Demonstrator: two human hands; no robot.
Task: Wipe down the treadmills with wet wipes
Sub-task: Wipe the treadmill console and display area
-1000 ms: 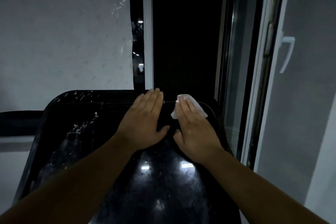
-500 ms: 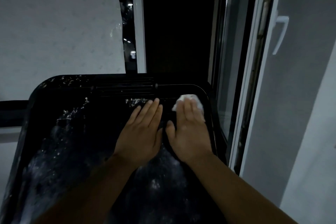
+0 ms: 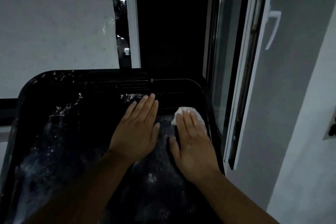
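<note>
Presses wet wipe (image 3: 190,112) flat under straight-fingered right hand (image 3: 194,147), at 2 o'clock on treadmill panel (image 3: 63,142). Rests empty left hand (image 3: 138,132) flat at wipe's 9 o'clock. Leaves speckled surface toward 8 o'clock, nearer left hand.

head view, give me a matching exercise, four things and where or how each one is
Things:
1. left hand
2. wipe
3. handle
4. panel

States:
a. white, far right, off the panel
b. flat on the panel, holding nothing
c. pressed under the fingers of the right hand
d. black, flecked with white

Pairs: 1-b, 2-c, 3-a, 4-d
</note>
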